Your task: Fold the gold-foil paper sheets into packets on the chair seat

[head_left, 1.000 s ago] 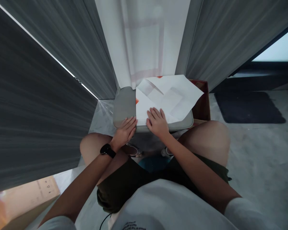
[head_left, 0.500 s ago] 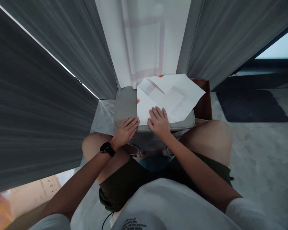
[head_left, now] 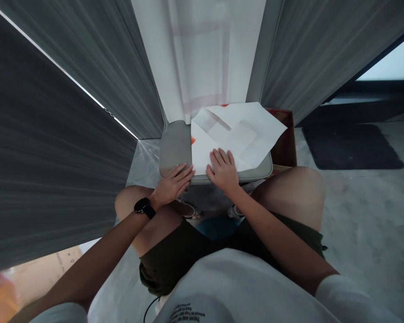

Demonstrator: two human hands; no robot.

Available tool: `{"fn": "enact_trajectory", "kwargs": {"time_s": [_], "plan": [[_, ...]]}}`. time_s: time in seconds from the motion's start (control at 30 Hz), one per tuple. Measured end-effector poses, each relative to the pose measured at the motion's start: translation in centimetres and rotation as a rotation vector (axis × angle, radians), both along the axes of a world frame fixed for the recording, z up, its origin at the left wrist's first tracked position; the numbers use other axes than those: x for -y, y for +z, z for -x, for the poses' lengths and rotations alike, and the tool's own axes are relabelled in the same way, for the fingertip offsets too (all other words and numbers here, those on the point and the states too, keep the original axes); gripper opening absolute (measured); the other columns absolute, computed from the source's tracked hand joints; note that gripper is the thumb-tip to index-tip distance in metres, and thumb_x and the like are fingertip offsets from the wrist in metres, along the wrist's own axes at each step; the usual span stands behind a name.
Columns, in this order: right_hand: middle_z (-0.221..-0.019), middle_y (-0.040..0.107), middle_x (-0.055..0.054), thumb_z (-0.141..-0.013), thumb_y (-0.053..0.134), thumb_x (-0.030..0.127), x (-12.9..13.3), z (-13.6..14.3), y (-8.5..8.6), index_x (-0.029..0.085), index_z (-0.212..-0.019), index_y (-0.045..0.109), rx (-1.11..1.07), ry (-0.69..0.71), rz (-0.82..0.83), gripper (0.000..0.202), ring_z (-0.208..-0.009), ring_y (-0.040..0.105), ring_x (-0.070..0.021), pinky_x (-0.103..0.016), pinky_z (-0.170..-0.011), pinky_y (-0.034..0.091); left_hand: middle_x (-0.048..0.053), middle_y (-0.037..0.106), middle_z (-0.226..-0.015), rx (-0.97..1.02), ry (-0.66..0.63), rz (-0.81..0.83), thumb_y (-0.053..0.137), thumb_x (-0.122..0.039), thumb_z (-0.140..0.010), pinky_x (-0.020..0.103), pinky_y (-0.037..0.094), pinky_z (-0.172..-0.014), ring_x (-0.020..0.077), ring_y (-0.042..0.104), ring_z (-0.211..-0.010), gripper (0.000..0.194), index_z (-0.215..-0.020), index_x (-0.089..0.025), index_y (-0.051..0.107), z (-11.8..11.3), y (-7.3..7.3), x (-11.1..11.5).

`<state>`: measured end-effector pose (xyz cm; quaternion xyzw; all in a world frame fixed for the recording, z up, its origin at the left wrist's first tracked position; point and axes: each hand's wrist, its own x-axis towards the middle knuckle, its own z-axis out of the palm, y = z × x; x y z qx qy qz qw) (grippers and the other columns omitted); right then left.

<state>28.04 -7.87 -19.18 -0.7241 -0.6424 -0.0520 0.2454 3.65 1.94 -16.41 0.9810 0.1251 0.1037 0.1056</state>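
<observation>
A partly folded sheet of white paper (head_left: 265,130), with small orange patches at its left and far edges, lies on a grey padded seat (head_left: 175,150). My right hand (head_left: 223,168) rests flat on the paper's near edge, fingers stretched forward. At the paper's near left corner, my left hand (head_left: 175,183) lies with its fingers extended over the seat's front edge, fingertips touching the corner. Neither hand grips anything. A black watch (head_left: 144,206) is on my left wrist.
Grey curtains (head_left: 121,58) hang on both sides. A white cloth or panel (head_left: 205,58) rises behind the seat. Beside the seat's right stands a reddish-brown box (head_left: 287,148). A dark mat (head_left: 353,147) lies on the floor, and a cardboard box (head_left: 43,278) is at lower left.
My left wrist and forearm have shifted slightly to the left, while the fingertips stay at the paper's corner. The right hand and the paper keep their places on the seat.
</observation>
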Motion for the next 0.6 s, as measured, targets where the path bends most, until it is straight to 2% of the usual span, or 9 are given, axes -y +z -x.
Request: {"fn": "enact_trajectory", "kwargs": {"time_s": [0.23,0.43,0.6], "plan": [[-0.155,0.06,-0.018,-0.106,0.042,0.036,-0.1,0.2,0.1,0.008,-0.148,0.06,0.042,-0.03,0.009,0.054,-0.148,0.05,-0.0333,-0.057,-0.131,0.027,0.009,0.049,-0.165,-0.031,-0.091,-0.02,0.041,-0.027,-0.113,0.053,0.035,-0.131,0.0267,0.034,-0.16,0.052,-0.164,-0.022,0.043,1.1,0.7,-0.6],[-0.156,0.059,-0.018,-0.106,0.042,0.035,0.0,0.2,0.2,0.008,-0.149,0.059,0.031,-0.02,0.021,0.054,-0.149,0.049,-0.0339,-0.057,-0.131,0.027,0.013,0.044,-0.168,0.047,0.009,-0.034,0.036,-0.028,-0.113,0.049,0.037,-0.131,0.0248,0.035,-0.16,0.056,-0.168,-0.015,0.033,0.7,0.5,-0.3],[-0.156,0.059,-0.018,-0.106,0.041,0.035,0.0,0.1,0.3,0.008,-0.15,0.059,0.011,-0.013,0.016,0.055,-0.149,0.048,-0.0338,-0.057,-0.13,0.026,0.01,0.046,-0.167,0.022,-0.029,-0.037,0.039,-0.026,-0.113,0.052,0.031,-0.132,0.0252,0.034,-0.16,0.057,-0.169,-0.021,0.033,0.3,0.0,-0.4]]}}
